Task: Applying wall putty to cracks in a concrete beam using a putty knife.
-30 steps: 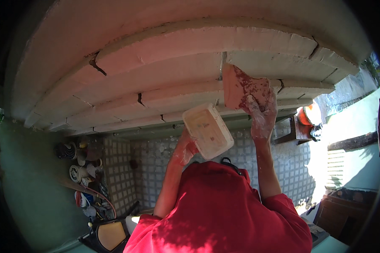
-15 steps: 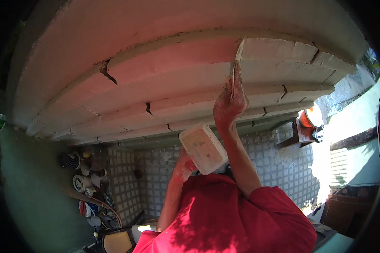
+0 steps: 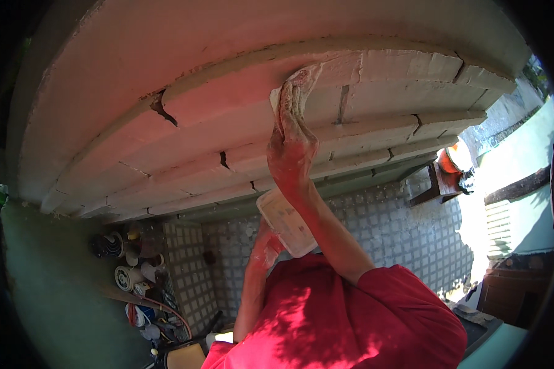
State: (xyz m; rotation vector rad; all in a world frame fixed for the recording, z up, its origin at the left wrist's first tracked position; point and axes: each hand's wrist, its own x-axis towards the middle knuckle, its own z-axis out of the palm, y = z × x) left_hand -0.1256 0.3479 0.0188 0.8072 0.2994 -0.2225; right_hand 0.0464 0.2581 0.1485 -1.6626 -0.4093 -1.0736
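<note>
My right hand (image 3: pixel 291 138) is raised, closed on a flat, paste-smeared spreader (image 3: pixel 305 80) whose edge rests against the pale, stepped overhead surface (image 3: pixel 397 66). Dark cracks cut across the steps, and pale paste shows beside the spreader. Lower down, my left hand (image 3: pixel 268 243) is closed on a shallow, pale plastic container (image 3: pixel 289 224), which is partly hidden behind my right forearm. Both hands are smeared with white paste.
A tiled floor (image 3: pixel 388 227) shows below. Jumbled containers, hoses and cords (image 3: pixel 129 277) line the green wall (image 3: pixel 55 283) at left. At right stand an orange bucket (image 3: pixel 450 160), a wooden stand (image 3: pixel 434 187) and dark wooden furniture (image 3: pixel 511 295).
My right hand with the spreader has swung up and leftwards along the top step. The container in my left hand has dropped lower in the picture and is now partly behind my right arm.
</note>
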